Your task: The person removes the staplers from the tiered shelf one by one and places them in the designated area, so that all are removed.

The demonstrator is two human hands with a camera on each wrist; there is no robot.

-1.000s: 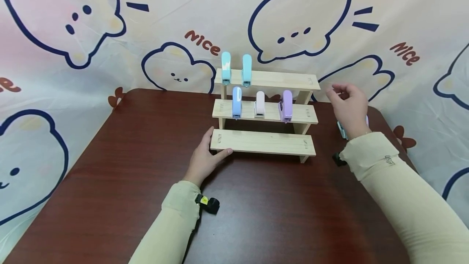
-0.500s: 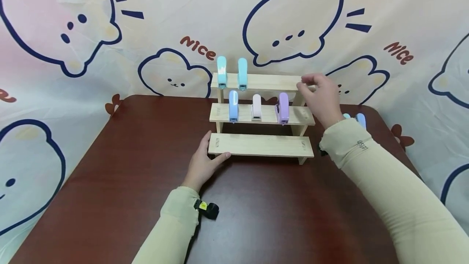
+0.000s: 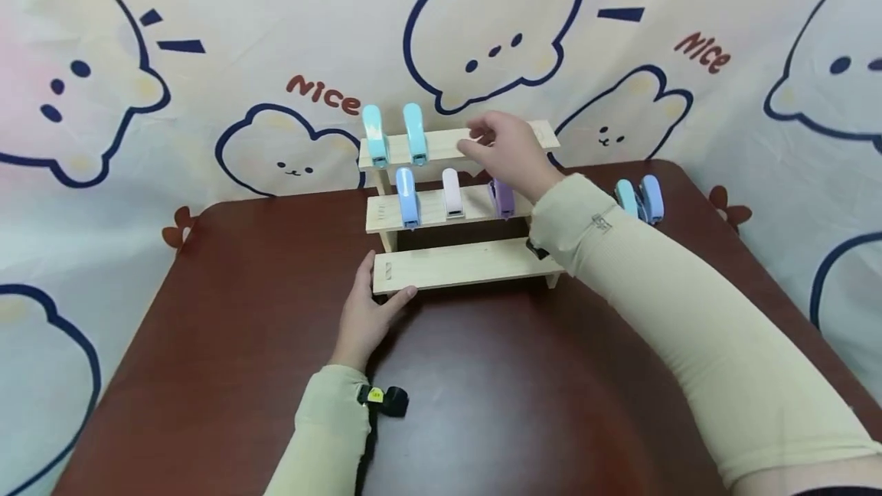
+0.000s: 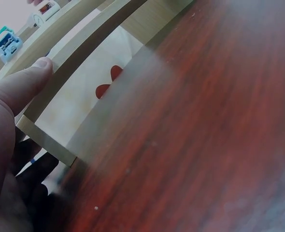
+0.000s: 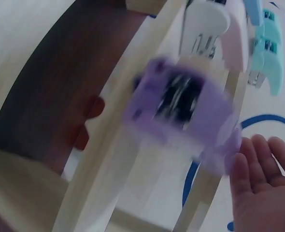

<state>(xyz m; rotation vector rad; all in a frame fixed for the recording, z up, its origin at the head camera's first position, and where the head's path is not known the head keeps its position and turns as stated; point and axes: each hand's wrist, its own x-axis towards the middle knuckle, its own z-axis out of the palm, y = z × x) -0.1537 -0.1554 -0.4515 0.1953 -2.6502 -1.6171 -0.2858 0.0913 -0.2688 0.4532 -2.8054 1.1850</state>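
A three-tier wooden rack [image 3: 455, 266] stands on the table. My left hand [image 3: 361, 320] grips the left end of its lowest board, thumb over the front edge; the left wrist view shows the other fingers by the side support. My right hand [image 3: 510, 151] hovers over the top board with loosely bent fingers and nothing in them. Two turquoise staplers [image 3: 375, 136] stand on the left of the top board. On the middle board are a blue stapler [image 3: 407, 199], a white-pink stapler [image 3: 452, 194] and a purple stapler [image 3: 501, 199], which looms blurred in the right wrist view, partly behind my hand in the head view.
At the table's right rear lie a turquoise stapler [image 3: 626, 196] and a blue stapler [image 3: 651, 199], partly behind my right sleeve. A printed cloth [image 3: 276, 52] hangs behind the dark wooden table [image 3: 276, 274].
My right hand has moved left from the right side of the rack to above the top board. The head view has shifted. My left hand keeps its hold on the rack.
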